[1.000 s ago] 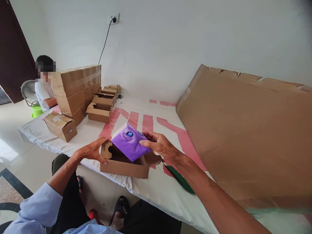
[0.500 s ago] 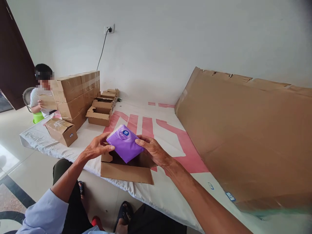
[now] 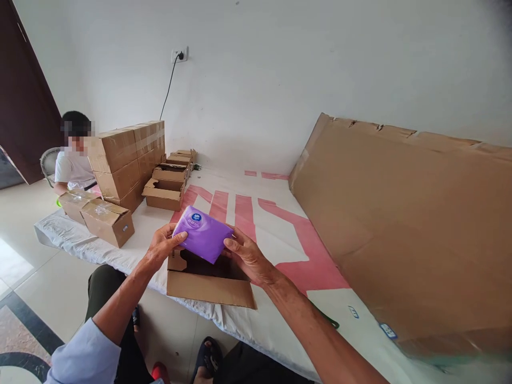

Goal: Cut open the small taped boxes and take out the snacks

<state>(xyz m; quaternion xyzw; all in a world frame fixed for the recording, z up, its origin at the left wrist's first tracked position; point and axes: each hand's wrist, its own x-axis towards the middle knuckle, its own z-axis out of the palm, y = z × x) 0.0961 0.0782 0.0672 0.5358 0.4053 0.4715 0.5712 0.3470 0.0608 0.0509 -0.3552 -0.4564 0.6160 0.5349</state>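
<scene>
A purple tissue pack (image 3: 205, 233) with a round blue logo is held tilted between both my hands. My left hand (image 3: 165, 244) grips its left end, thumb on the front face. At the right end, my right hand (image 3: 248, 253) pinches it, with the thumb on top and the fingers partly hidden behind. Just below the pack stands an open cardboard box (image 3: 212, 288) at the table's near edge, its front flap folded outward. The pack and my hands cover part of the box's opening, so I cannot see all of its inside.
Several closed boxes (image 3: 120, 173) are stacked at the left; two more taped boxes (image 3: 107, 221) sit before them. Open boxes (image 3: 163, 198) line up behind. A large cardboard sheet (image 3: 400, 229) rises on the right. Another person (image 3: 74, 165) sits at far left.
The tissue pack has turned a little and now lies more level, still in both hands. At far left, the other person's box has come down onto the table beside the taped box.
</scene>
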